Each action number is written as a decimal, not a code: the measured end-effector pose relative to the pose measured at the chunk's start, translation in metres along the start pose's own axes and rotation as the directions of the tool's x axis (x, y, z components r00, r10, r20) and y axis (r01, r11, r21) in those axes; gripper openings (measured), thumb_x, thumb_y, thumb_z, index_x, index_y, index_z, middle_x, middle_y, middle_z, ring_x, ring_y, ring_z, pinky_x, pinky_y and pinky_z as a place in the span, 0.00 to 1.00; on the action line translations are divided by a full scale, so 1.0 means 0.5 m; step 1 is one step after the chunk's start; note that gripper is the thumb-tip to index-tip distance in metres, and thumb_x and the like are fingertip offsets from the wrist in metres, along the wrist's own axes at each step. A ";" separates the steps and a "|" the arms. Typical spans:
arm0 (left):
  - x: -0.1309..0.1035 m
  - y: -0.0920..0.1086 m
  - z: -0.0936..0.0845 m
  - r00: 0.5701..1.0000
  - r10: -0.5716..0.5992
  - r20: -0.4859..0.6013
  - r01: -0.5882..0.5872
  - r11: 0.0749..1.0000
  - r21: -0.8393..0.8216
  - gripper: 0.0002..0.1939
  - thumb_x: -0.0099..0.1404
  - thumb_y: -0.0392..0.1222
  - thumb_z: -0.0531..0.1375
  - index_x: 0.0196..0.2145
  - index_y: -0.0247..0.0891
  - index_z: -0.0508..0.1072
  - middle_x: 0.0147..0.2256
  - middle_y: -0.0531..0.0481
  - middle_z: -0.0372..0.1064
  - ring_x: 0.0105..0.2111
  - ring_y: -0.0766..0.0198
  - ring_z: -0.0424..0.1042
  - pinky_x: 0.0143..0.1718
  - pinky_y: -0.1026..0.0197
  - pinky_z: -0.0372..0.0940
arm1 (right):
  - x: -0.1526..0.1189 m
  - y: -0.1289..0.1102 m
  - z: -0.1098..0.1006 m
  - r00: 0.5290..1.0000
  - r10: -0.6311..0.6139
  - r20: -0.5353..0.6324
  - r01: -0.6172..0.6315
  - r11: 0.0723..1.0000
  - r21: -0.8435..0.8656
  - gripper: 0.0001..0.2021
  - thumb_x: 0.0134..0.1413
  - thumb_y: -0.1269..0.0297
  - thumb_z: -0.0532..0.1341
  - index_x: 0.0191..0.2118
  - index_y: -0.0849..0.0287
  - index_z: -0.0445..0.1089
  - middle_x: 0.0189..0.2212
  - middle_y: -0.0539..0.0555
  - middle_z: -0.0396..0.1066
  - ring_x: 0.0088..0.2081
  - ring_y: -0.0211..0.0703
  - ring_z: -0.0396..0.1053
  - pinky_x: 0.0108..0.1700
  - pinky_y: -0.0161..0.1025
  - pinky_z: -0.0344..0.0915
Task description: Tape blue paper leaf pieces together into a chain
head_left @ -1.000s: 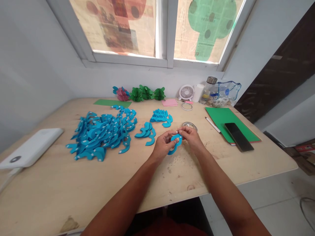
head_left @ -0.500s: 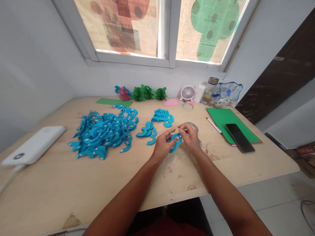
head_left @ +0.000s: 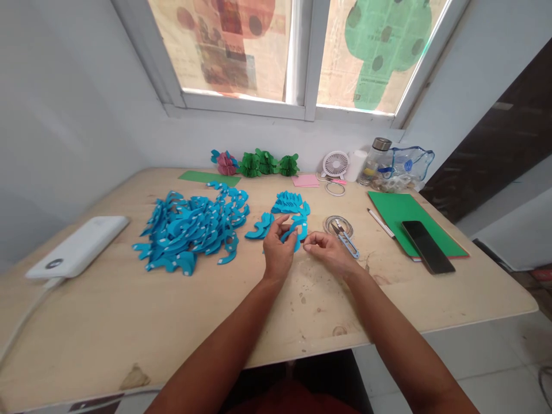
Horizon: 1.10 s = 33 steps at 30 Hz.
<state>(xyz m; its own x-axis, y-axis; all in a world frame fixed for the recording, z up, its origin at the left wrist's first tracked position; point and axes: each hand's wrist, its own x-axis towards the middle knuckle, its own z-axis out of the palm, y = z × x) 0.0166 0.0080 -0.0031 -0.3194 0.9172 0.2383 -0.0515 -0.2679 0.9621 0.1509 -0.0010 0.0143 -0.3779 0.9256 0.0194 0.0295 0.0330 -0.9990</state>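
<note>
My left hand point(head_left: 278, 248) is closed on a wavy blue paper cut-out point(head_left: 303, 229) with a pale patch on it. Just to the right, my right hand point(head_left: 328, 253) has its thumb and fingertips pinched together, close to the cut-out's lower right side. Whatever is in that pinch is too small to make out. A small stack of blue cut-outs point(head_left: 259, 227) lies left of my left hand, partly covered by it. Beyond the hands sits a row of fanned blue pieces point(head_left: 288, 202). Blue-handled thread snips point(head_left: 347, 240) lie on a coil of wire point(head_left: 331, 223) beside my right hand.
A large pile of blue cut-outs point(head_left: 194, 230) spreads on the left, near a white power bank point(head_left: 80, 247). On the right are a pen point(head_left: 381, 223), green sheets point(head_left: 397, 213) and a phone point(head_left: 426, 246). Paper ornaments point(head_left: 263, 163), a fan point(head_left: 336, 165) and a bottle point(head_left: 374, 162) line the back.
My right hand has drawn down and away from the cut-out's top edge, uncovering the snips and coil. My left hand keeps the cut-out, now nearer the small stack. The view has shifted slightly.
</note>
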 end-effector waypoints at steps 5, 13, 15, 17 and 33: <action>-0.007 -0.007 0.007 0.995 0.071 0.063 -0.071 0.997 -0.007 0.20 0.52 0.35 0.60 0.45 0.38 0.69 0.31 0.50 0.70 0.33 0.65 0.71 0.37 0.62 0.65 | 0.003 0.004 0.007 1.000 0.012 0.006 -0.012 1.000 -0.028 0.11 0.43 0.58 0.63 0.26 0.61 0.66 0.21 0.46 0.60 0.23 0.33 0.54 0.26 0.32 0.50; -0.008 -0.013 0.009 0.986 -0.046 0.158 0.061 0.993 -0.096 0.23 0.50 0.36 0.61 0.46 0.38 0.69 0.31 0.49 0.71 0.34 0.63 0.71 0.36 0.62 0.66 | 0.012 0.020 0.000 0.997 0.032 -0.068 -0.034 0.999 -0.025 0.11 0.43 0.58 0.63 0.25 0.61 0.66 0.21 0.47 0.63 0.22 0.32 0.56 0.26 0.32 0.50; -0.004 -0.012 0.006 0.983 -0.086 0.160 0.098 0.993 -0.066 0.22 0.48 0.35 0.61 0.44 0.37 0.71 0.32 0.49 0.71 0.34 0.63 0.71 0.35 0.62 0.65 | 0.011 0.018 -0.004 0.996 0.039 -0.080 -0.043 0.998 -0.040 0.11 0.42 0.58 0.63 0.25 0.61 0.66 0.20 0.46 0.62 0.22 0.31 0.55 0.25 0.32 0.50; 0.000 -0.007 0.002 0.975 -0.142 0.172 0.145 0.989 -0.006 0.18 0.47 0.35 0.61 0.39 0.36 0.73 0.32 0.49 0.72 0.32 0.64 0.70 0.32 0.64 0.65 | 0.010 0.015 -0.010 0.994 0.039 -0.099 -0.047 0.996 -0.075 0.11 0.42 0.58 0.62 0.25 0.61 0.66 0.19 0.46 0.61 0.21 0.31 0.54 0.25 0.32 0.49; 0.009 0.024 -0.014 0.865 -0.313 0.393 0.301 0.949 0.094 0.07 0.48 0.42 0.61 0.19 0.36 0.72 0.20 0.50 0.69 0.17 0.68 0.62 0.15 0.68 0.55 | 0.011 0.014 -0.043 0.989 -0.008 -0.147 -0.018 0.984 -0.179 0.07 0.42 0.62 0.61 0.24 0.61 0.67 0.20 0.47 0.62 0.22 0.33 0.57 0.26 0.33 0.52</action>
<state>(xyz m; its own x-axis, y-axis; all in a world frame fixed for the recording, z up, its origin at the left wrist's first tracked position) 0.0080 0.0069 0.0089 0.1114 0.9928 -0.0429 -0.0556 0.0493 0.9972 0.1690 0.0123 0.0081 -0.2379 0.9707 0.0333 0.2015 0.0828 -0.9760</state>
